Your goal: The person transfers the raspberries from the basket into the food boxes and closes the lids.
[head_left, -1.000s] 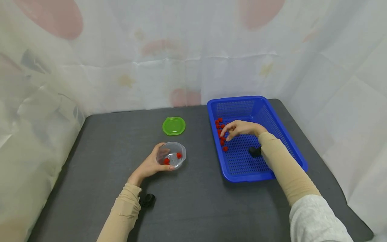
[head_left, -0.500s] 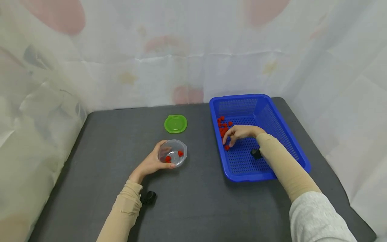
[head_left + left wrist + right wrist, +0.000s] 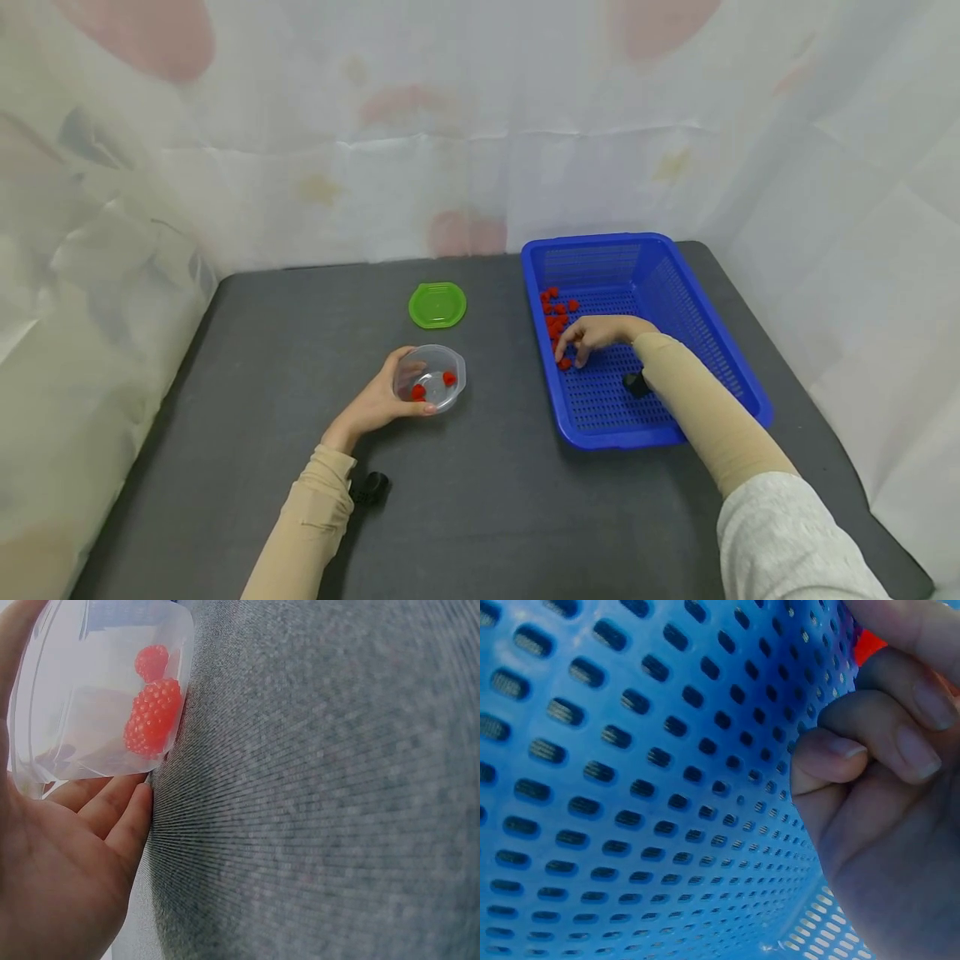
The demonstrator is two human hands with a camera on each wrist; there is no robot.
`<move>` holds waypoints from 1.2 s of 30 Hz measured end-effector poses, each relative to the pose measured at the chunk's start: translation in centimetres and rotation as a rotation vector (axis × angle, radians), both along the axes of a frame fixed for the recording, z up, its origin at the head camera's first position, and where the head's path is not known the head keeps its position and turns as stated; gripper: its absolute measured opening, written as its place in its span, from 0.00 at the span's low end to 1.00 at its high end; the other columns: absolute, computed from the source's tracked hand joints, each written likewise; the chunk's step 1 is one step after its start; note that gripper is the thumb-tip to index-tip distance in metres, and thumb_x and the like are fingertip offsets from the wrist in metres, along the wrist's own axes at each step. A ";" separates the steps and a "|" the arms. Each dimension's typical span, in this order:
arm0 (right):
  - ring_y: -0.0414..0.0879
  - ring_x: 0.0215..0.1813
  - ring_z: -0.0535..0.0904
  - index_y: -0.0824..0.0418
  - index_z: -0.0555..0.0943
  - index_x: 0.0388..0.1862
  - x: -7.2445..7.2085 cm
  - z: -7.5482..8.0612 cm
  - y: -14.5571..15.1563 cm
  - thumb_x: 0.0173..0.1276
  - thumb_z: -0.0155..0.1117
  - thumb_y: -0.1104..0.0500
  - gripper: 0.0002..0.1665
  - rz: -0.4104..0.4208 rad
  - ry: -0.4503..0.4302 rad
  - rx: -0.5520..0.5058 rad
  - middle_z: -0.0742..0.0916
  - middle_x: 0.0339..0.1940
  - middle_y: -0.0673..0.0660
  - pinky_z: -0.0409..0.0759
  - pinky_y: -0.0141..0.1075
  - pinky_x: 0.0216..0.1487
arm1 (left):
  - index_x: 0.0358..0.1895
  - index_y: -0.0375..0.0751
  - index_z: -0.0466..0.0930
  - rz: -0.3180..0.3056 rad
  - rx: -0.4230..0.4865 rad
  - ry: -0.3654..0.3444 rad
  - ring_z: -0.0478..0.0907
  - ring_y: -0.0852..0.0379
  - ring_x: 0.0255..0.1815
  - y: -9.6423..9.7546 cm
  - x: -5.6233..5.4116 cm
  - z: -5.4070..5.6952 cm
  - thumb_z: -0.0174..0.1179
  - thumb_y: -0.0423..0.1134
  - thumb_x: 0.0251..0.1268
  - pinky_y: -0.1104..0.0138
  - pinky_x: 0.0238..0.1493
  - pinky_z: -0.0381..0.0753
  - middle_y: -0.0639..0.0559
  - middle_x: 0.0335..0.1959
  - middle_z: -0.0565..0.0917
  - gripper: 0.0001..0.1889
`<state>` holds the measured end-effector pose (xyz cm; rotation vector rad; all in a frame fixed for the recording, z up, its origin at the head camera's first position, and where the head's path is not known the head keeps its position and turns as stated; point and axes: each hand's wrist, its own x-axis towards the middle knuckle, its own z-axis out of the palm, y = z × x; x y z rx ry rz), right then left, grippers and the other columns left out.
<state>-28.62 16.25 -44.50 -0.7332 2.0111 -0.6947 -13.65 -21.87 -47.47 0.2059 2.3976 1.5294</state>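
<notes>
My left hand (image 3: 381, 400) grips a clear plastic tub (image 3: 453, 365) from its left side, thumb along the near wall. Red raspberries (image 3: 448, 378) lie inside the tub; two raspberries (image 3: 152, 720) show through its wall in the left wrist view. Inside the blue basket (image 3: 600, 438), my right hand (image 3: 602, 331) reaches down at the left side. Its index finger and thumb stand apart around a raspberry (image 3: 565, 364), while the other fingers curl in. Only a sliver of red raspberry (image 3: 866, 646) shows behind the fingers in the right wrist view.
Several more raspberries (image 3: 551, 321) lie along the basket's left wall. A green lid (image 3: 437, 305) lies on the dark grey table (image 3: 480, 500) behind the tub. Fabric curtains (image 3: 360, 192) hang at the back and both sides.
My right hand has moved toward the near end of the raspberry row, down to the nearest raspberry. One raspberry lies farther right than the others now. The left hand keeps holding the tub.
</notes>
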 end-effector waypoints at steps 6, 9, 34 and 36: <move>0.40 0.25 0.60 0.61 0.81 0.48 0.2 0.1 0.0 0.55 0.63 0.70 0.19 0.015 0.007 0.001 0.67 0.20 0.47 0.63 0.32 0.33 | 0.69 0.52 0.48 -0.003 0.006 -0.016 0.59 0.44 0.72 0.2 0.0 0.3 0.74 0.42 0.44 0.46 0.68 0.58 0.42 0.67 0.66 0.50; 0.40 0.25 0.60 0.60 0.80 0.47 0.4 0.3 -0.2 0.55 0.62 0.71 0.19 0.021 0.012 0.011 0.66 0.20 0.47 0.63 0.32 0.32 | 0.69 0.48 0.48 -0.011 0.006 -0.023 0.58 0.42 0.72 0.4 0.3 1.3 0.73 0.41 0.44 0.46 0.68 0.58 0.39 0.68 0.65 0.50; 0.40 0.24 0.60 0.62 0.82 0.44 0.7 0.4 -0.4 0.52 0.61 0.74 0.19 0.018 0.060 0.005 0.67 0.19 0.48 0.63 0.31 0.31 | 0.70 0.46 0.46 -0.017 0.014 -0.028 0.58 0.41 0.72 0.8 0.8 2.6 0.73 0.41 0.46 0.46 0.68 0.59 0.37 0.68 0.64 0.51; 0.40 0.24 0.60 0.62 0.82 0.44 0.7 0.4 -0.4 0.53 0.61 0.73 0.18 0.011 0.059 0.009 0.67 0.19 0.48 0.63 0.31 0.32 | 0.70 0.46 0.46 -0.014 0.016 -0.031 0.58 0.42 0.72 0.7 0.8 2.6 0.73 0.41 0.46 0.46 0.68 0.58 0.38 0.68 0.64 0.51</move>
